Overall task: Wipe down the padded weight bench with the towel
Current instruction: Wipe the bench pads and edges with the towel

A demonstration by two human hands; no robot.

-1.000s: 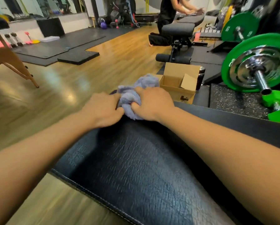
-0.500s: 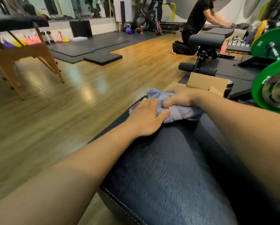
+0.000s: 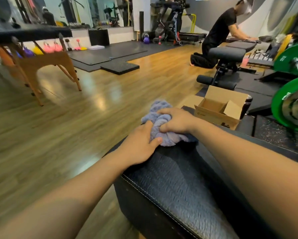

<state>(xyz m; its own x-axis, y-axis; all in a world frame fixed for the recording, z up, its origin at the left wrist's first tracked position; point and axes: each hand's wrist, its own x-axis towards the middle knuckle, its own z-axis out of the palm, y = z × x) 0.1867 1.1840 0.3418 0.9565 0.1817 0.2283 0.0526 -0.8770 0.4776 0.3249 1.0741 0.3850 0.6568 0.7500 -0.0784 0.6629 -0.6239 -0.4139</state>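
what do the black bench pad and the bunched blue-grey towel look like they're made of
Black bench pad: likely vinyl or faux leather, slightly glossy, with crinkled grain and a pale stitched seam. Bunched blue-grey towel: soft plush terry or microfibre, matte and fuzzy.

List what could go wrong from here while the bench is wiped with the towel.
1. The towel is bunched into a ball under both hands, left hand and right hand, so it may cover only a narrow strip of the bench per pass.
2. It sits at the bench's far end; a push forward could carry it off the edge toward the open box.
3. The near pad may get skipped.
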